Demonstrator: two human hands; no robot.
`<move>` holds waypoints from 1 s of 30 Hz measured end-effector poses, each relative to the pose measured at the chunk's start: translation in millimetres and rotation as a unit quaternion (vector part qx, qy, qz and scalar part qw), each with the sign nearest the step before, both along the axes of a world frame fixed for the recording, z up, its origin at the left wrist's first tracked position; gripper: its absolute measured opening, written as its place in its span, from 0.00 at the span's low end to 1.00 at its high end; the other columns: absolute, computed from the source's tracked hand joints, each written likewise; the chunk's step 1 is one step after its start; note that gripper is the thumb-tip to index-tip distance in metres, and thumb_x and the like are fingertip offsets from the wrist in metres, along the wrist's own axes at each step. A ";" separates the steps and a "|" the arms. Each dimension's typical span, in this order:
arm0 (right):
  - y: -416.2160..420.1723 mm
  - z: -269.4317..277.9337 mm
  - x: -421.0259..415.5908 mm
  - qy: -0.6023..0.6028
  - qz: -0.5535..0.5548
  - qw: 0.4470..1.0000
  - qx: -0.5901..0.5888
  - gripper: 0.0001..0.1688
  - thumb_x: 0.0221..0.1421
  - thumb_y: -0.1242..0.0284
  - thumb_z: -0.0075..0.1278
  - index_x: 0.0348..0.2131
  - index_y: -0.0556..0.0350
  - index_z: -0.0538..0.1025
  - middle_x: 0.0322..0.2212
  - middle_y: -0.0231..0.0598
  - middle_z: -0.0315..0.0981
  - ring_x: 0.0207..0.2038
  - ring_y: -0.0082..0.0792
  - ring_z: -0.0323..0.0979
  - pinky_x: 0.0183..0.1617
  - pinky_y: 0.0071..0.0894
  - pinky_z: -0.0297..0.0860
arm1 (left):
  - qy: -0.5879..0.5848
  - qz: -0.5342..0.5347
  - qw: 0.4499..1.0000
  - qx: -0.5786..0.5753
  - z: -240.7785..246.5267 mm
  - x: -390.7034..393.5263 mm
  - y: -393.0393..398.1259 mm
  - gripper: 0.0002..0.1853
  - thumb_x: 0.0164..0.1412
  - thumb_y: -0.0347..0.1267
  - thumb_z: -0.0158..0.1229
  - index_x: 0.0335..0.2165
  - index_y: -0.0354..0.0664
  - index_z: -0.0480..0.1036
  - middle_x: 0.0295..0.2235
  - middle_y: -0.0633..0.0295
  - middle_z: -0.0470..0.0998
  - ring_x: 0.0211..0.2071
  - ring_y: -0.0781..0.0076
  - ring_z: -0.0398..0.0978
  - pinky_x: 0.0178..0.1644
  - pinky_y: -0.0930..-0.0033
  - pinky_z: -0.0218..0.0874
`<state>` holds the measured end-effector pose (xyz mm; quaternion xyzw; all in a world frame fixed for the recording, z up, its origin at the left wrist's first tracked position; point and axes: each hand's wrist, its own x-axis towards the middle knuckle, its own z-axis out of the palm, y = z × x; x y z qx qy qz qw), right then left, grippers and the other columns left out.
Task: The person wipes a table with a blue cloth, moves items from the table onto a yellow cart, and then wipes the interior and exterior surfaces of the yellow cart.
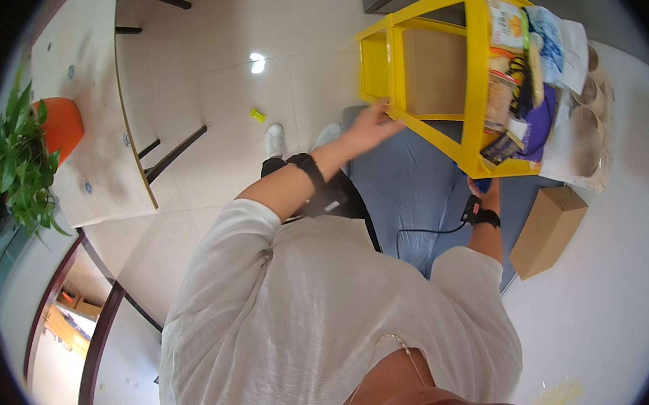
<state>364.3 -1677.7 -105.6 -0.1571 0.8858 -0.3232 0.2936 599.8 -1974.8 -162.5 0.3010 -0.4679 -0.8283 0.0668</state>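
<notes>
My left hand (pixel 376 125), blurred, reaches the lower side rail of a yellow rack (pixel 475 79). Its fingers are at the rail, and I cannot tell whether they close around it. A black band (pixel 310 171) circles that wrist. My right hand (pixel 479 187) is at the rack's near corner, mostly hidden by the frame. A blue thing (pixel 483 184) shows at its fingers, too covered to name. A black strap (pixel 489 218) and a small black device (pixel 471 209) with a cable sit on the right wrist. Packets, a cable and a purple package (pixel 540 125) fill the rack's top.
A grey couch (pixel 401 169) lies under my arms. Beside it stands a cardboard box (pixel 548 232). Round brown things (pixel 586 133), partly in clear wrapping, are right of the rack. At left are a table (pixel 97 134) and an orange plant pot (pixel 63 128). A yellow-green object (pixel 257 115) lies on the floor.
</notes>
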 end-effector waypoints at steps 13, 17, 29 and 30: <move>-28.0 -127.6 136.4 -0.359 -0.367 0.858 0.028 0.25 0.53 0.64 0.52 0.50 0.51 0.69 0.41 0.30 0.69 0.36 0.21 0.67 0.32 0.14 0.66 | -0.603 0.199 0.772 -0.008 -489.3 307.7 -52.8 0.29 0.45 0.41 0.59 0.43 0.31 0.70 0.41 0.43 0.74 0.45 0.50 0.71 0.49 0.59 0.62; -27.6 -161.7 125.7 -0.350 -0.317 0.874 0.116 0.30 0.50 0.59 0.53 0.51 0.50 0.68 0.41 0.28 0.69 0.36 0.19 0.67 0.33 0.14 0.64 | -0.580 0.220 0.776 0.113 -604.7 323.9 -40.0 0.27 0.47 0.42 0.60 0.42 0.35 0.71 0.32 0.54 0.73 0.32 0.63 0.70 0.35 0.64 0.62; -79.9 -236.1 118.8 -0.298 -0.257 0.908 0.145 0.25 0.52 0.60 0.52 0.47 0.53 0.68 0.37 0.30 0.71 0.33 0.21 0.70 0.31 0.12 0.66 | -0.634 0.212 0.732 0.133 -714.2 265.8 -52.5 0.35 0.34 0.51 0.68 0.35 0.31 0.74 0.35 0.47 0.77 0.38 0.55 0.76 0.42 0.61 0.67; -76.3 -237.8 116.8 -0.307 -0.248 0.910 0.125 0.26 0.52 0.59 0.51 0.47 0.53 0.68 0.37 0.30 0.71 0.33 0.21 0.70 0.31 0.12 0.66 | -0.667 0.183 0.714 0.109 -716.2 261.6 -56.2 0.35 0.33 0.51 0.67 0.35 0.31 0.74 0.35 0.47 0.77 0.38 0.55 0.76 0.43 0.60 0.67</move>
